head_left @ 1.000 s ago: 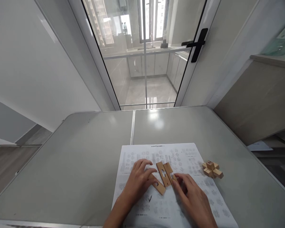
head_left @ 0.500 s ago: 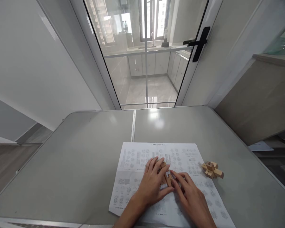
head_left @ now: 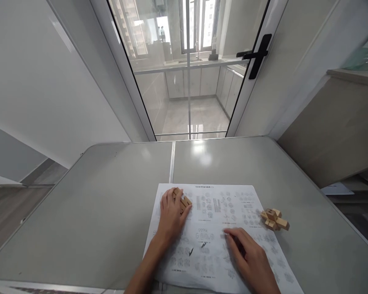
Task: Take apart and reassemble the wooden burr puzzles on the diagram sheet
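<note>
My left hand [head_left: 171,216] rests over several notched wooden puzzle pieces [head_left: 186,202] at the upper left of a printed paper sheet [head_left: 214,261]. Its fingers and thumb grip round them, hiding part of the group. Lower right on the sheet lies my right hand [head_left: 250,255], fingers curled in and the index and thumb tips close together, holding nothing that I can see. Small line diagrams cover the paper, with two dark tick marks near its middle. Beyond the sheet's right edge sits an assembled wooden burr puzzle [head_left: 274,219], partly on the paper.
The grey-green folding table [head_left: 104,212] has a metal seam [head_left: 172,163] across its middle. Behind it stands a glass door [head_left: 190,81] with a black handle [head_left: 257,56]. A wooden shelf unit [head_left: 337,126] borders the table at right.
My left hand has slid the wooden pieces to the upper left across the sheet. My right hand has come off them and stays near its earlier place, its fingers more curled.
</note>
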The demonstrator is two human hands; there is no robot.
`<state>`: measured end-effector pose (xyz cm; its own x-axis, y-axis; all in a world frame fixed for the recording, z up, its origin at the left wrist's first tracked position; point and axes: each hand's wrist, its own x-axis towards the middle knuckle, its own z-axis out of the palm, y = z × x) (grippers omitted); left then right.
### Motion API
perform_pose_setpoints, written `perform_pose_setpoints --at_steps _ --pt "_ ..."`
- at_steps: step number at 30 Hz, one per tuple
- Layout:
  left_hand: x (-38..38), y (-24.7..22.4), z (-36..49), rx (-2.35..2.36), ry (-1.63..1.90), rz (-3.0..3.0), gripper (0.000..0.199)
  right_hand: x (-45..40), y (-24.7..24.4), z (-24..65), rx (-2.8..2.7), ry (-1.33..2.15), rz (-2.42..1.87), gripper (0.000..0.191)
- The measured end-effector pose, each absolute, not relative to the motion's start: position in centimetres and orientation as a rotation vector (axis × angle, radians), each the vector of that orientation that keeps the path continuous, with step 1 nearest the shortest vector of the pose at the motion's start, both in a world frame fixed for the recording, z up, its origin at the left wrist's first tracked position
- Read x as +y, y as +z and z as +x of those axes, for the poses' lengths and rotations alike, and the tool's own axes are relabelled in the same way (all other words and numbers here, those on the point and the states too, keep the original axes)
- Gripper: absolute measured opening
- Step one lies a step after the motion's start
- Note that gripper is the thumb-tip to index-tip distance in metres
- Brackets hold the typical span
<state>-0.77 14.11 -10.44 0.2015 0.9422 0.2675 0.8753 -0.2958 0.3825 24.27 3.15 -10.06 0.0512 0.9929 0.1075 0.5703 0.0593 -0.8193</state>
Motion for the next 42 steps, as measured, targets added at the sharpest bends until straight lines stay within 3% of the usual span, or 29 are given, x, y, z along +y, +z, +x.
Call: perform_pose_setpoints --at_steps 11,19,22,27,34,37,42 --pt "15.5 -10.5 -2.9 2.004 0.828 2.233 0.048 2.3 -9.7 25.6 -1.311 0.807 -1.706 0.047" --pt "15.1 -9.3 -2.9 1.914 0.982 2.279 0.044 2.7 -9.0 30.9 -0.948 0.66 -1.922 0.084" --pt "14.7 -8.8 -2.8 1.838 1.036 2.301 0.04 3.3 -8.6 32.6 -0.931 0.626 -2.058 0.081" --pt "13.6 -8.3 -2.8 1.734 1.049 2.313 0.038 4.0 -8.8 34.2 -0.983 0.626 -2.242 0.057" --pt "11.3 -6.1 -1.0 1.402 0.952 2.189 0.029 3.4 -9.0 32.2 -1.043 0.738 -2.027 0.062" --pt "10.2 -4.6 0.7 1.188 0.779 2.09 0.044 3.0 -8.3 29.7 -1.077 0.937 -1.816 0.058" --pt "8.9 -2.7 3.0 0.938 0.648 1.962 0.092 2.3 -5.7 25.3 -1.206 1.122 -1.537 0.041"
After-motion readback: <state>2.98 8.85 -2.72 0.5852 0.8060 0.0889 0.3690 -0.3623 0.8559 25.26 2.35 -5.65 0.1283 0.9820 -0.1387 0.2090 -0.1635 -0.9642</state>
